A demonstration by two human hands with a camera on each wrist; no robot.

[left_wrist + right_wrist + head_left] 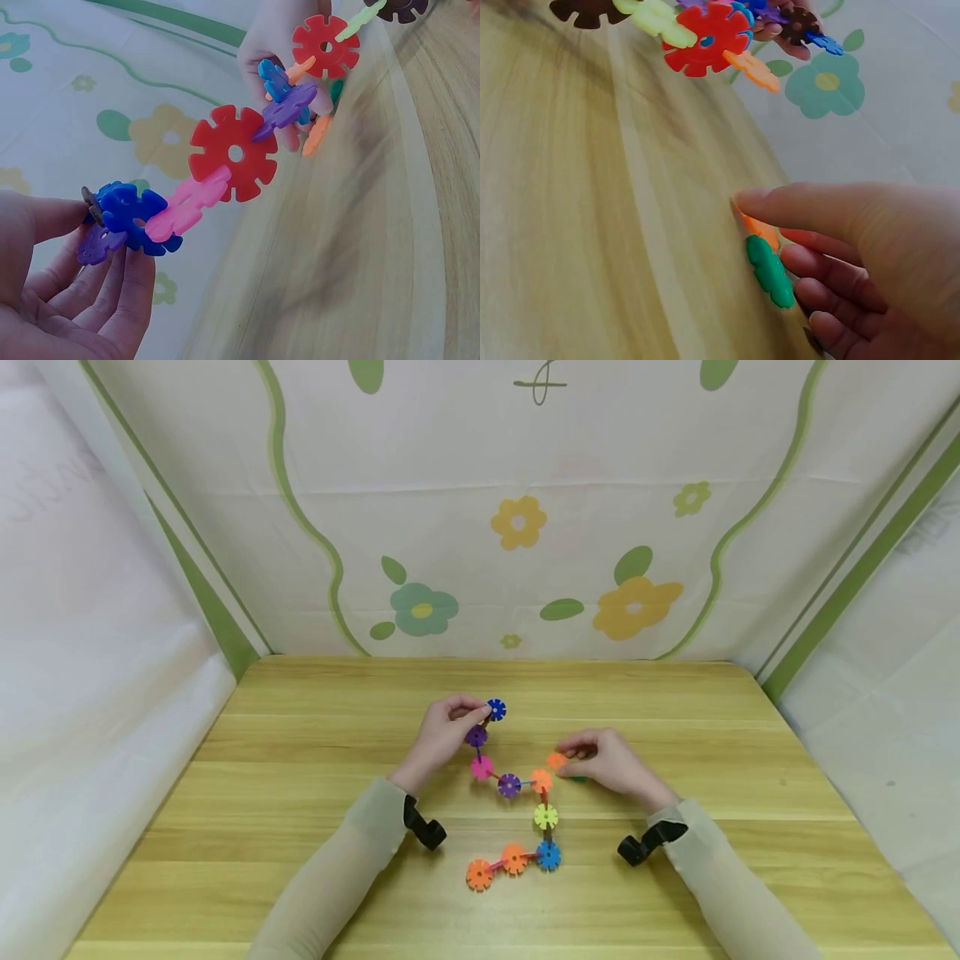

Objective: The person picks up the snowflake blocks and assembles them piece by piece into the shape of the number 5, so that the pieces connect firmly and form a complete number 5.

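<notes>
A winding chain of slotted plastic snowflake discs, joined edge to edge, spans the middle of the head view. My left hand (442, 731) pinches its far end, near a dark blue disc (495, 709) and a purple disc (476, 736). In the left wrist view, a pink disc (189, 204) and a red disc (235, 154) lead away from those fingers. To the right of the chain, my right hand (611, 762) pinches an orange disc (763, 232) between thumb and fingers. Beside it is a green disc (769, 271); the fingers partly hide the orange one.
The chain's near part has a yellow disc (546, 816), a light blue disc (548, 856) and, at its near end, an orange disc (479, 874). Beneath is a wooden table (300, 877). White flower-printed cloth (465, 460) stands behind and at both sides.
</notes>
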